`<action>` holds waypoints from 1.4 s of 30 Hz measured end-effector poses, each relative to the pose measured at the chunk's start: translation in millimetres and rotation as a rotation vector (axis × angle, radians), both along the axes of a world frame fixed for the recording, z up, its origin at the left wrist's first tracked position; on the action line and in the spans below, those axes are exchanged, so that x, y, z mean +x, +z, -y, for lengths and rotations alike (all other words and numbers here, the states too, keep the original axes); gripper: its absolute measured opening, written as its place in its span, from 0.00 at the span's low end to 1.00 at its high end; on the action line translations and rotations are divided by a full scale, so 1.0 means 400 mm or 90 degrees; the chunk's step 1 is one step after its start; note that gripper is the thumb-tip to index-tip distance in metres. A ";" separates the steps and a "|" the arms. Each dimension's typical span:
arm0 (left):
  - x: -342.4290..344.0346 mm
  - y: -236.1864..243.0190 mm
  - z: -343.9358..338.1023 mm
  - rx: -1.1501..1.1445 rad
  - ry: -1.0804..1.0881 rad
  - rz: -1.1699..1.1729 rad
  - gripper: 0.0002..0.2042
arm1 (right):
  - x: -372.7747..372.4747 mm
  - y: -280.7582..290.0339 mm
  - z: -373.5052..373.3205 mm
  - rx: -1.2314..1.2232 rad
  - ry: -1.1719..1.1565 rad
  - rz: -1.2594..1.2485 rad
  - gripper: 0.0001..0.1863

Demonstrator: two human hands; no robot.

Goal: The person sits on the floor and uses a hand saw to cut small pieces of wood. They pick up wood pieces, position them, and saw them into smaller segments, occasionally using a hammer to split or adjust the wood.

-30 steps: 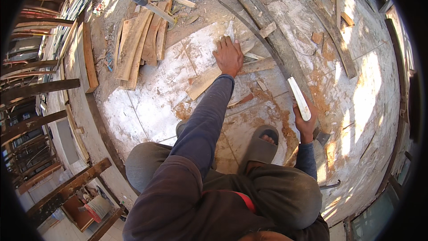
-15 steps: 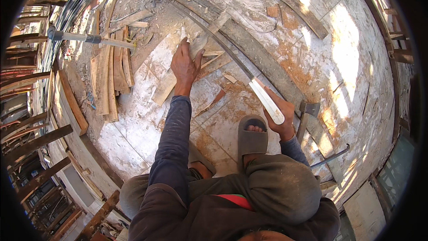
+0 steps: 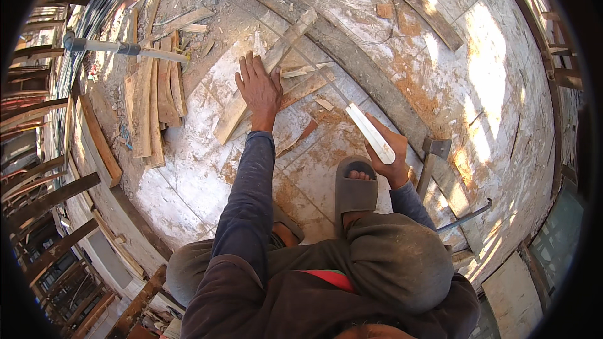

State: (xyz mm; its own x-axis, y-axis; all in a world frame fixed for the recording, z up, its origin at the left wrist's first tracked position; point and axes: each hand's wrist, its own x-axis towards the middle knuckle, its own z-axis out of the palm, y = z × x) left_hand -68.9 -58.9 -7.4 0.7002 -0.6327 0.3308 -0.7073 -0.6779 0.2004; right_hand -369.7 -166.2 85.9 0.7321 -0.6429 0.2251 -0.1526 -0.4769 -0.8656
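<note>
Dusty floor tiles (image 3: 176, 194) spread beneath me, with wooden slats (image 3: 143, 110) heaped to the left. On my feed, the left hand (image 3: 259, 91) rests with fingers slightly apart on a plank (image 3: 233, 118) lying aslant ahead of the feet, while the right hand (image 3: 397, 157) is wrapped around a white-handled tool (image 3: 369, 132), its long, blurred blade angling up toward the plank; I cannot tell whether they touch.

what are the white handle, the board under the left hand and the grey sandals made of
White handle: probably plastic, smooth and evenly white; painted wood is possible. Board: wood, seemingly unfinished, from its rough, pale brown surface. Sandals: likely matte foam or rubber, looking thick and moulded.
</note>
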 end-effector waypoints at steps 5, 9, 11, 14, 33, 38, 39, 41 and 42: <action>-0.018 -0.017 0.005 0.152 0.022 -0.071 0.37 | 0.024 -0.010 -0.008 0.046 0.003 -0.032 0.32; 0.004 -0.010 -0.017 0.085 -0.053 -0.167 0.31 | 0.015 0.016 -0.020 0.052 0.003 -0.019 0.31; 0.012 -0.005 -0.025 0.051 -0.105 -0.191 0.28 | 0.006 0.031 -0.025 0.019 -0.003 -0.008 0.29; 0.030 0.005 -0.014 -0.002 -0.133 -0.247 0.20 | 0.004 0.042 -0.030 0.005 -0.027 0.003 0.29; 0.020 -0.077 0.031 -0.073 0.026 -0.128 0.24 | 0.026 0.008 -0.024 0.038 -0.040 -0.063 0.31; 0.019 -0.087 0.022 -0.056 0.009 -0.167 0.26 | 0.017 -0.012 -0.032 -0.066 -0.025 0.040 0.29; 0.024 -0.090 0.025 -0.051 0.013 -0.172 0.26 | 0.025 -0.025 -0.025 -0.073 -0.027 0.055 0.31; 0.027 -0.096 0.027 -0.040 0.028 -0.185 0.27 | 0.033 -0.050 -0.018 -0.016 -0.024 0.033 0.32; 0.028 -0.099 0.028 -0.063 0.028 -0.179 0.28 | 0.037 -0.062 -0.016 0.002 -0.025 0.013 0.31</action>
State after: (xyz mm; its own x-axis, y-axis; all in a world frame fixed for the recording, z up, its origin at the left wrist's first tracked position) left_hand -57.8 -70.2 -46.8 0.7987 -0.5746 0.1788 -0.5857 -0.6740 0.4502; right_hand -354.9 -159.7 61.1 0.7016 -0.6716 0.2380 -0.1530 -0.4682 -0.8703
